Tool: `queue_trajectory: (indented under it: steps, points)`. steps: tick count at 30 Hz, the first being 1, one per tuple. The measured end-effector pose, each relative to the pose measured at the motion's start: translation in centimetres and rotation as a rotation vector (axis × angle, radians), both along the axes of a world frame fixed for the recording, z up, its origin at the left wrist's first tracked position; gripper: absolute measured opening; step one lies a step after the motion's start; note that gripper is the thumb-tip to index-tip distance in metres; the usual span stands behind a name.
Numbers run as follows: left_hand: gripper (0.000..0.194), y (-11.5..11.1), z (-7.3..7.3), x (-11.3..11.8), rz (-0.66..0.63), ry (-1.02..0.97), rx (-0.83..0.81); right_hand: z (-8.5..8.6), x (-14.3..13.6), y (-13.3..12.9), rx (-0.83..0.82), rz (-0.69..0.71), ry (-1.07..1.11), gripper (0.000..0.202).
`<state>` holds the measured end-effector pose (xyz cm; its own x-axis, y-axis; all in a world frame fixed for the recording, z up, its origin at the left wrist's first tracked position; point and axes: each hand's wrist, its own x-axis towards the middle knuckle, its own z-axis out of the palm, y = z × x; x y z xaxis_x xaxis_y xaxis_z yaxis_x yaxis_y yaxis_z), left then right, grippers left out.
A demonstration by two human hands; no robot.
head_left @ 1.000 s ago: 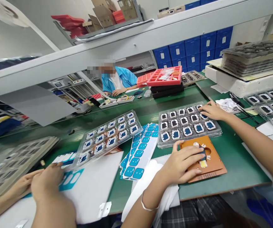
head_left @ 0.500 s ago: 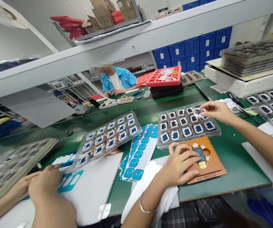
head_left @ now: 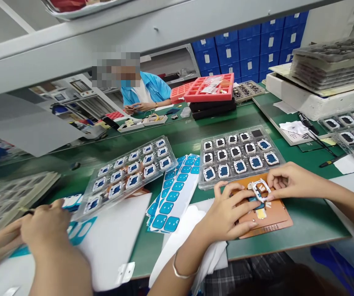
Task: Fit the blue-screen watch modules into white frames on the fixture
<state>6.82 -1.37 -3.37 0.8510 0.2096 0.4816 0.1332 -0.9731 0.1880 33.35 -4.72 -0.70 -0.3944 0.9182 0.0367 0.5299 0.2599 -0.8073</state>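
Note:
My right hand (head_left: pixel 283 183) pinches a white plastic frame (head_left: pixel 261 191) with an open centre, held tilted above an orange fixture plate (head_left: pixel 275 222). My left hand (head_left: pixel 230 211) lies with fingers spread over the plate's left side. Its fingertips reach a blue flat piece (head_left: pixel 253 204) seated in the plate, partly covered by the frame and fingers. A yellow tab (head_left: pixel 261 213) shows below that piece. Just behind the plate stands a clear tray (head_left: pixel 200 181) of white-rimmed parts, some with blue centres, some with black.
Blue sticker sheets (head_left: pixel 172 195) and white cloth (head_left: pixel 177 246) lie left of my hands. Beyond them is a second clear tray (head_left: pixel 172 162). A co-worker's hands (head_left: pixel 42 222) work at far left; another person (head_left: pixel 146 92) sits opposite. Red trays (head_left: pixel 209 96) stand behind; stacked trays (head_left: pixel 331 74) are at right.
My right hand has come from the clear tray's back right corner down to the orange plate with the white frame. My left hand has stayed on the plate. The view has shifted slightly.

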Motion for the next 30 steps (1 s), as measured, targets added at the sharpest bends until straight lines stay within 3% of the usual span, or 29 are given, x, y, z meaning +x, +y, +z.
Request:
queue_trajectory:
  steps: [8,15,18,22,30]
  points:
    - [0.036,-0.2,0.1,0.0,0.02,0.004,-0.004,0.1,1.0,0.5,0.361,0.173,-0.056,0.034]
    - [0.026,-0.5,0.1,0.1,0.071,-0.095,-0.102,0.1,0.1,-1.1,0.568,0.109,-0.229,0.026]
    - [0.028,-0.5,-0.1,0.1,0.172,-0.218,-0.22,0.0,-0.5,-1.6,0.614,0.096,-0.212,0.023]
    - [0.05,-0.4,-0.4,0.2,0.312,-0.253,-0.32,-0.3,-1.5,-1.8,0.63,0.113,-0.184,0.024]
    - [0.053,-0.7,-0.2,0.6,0.349,-0.117,-0.35,-0.8,-2.0,-1.8,0.607,0.11,-0.176,0.025]
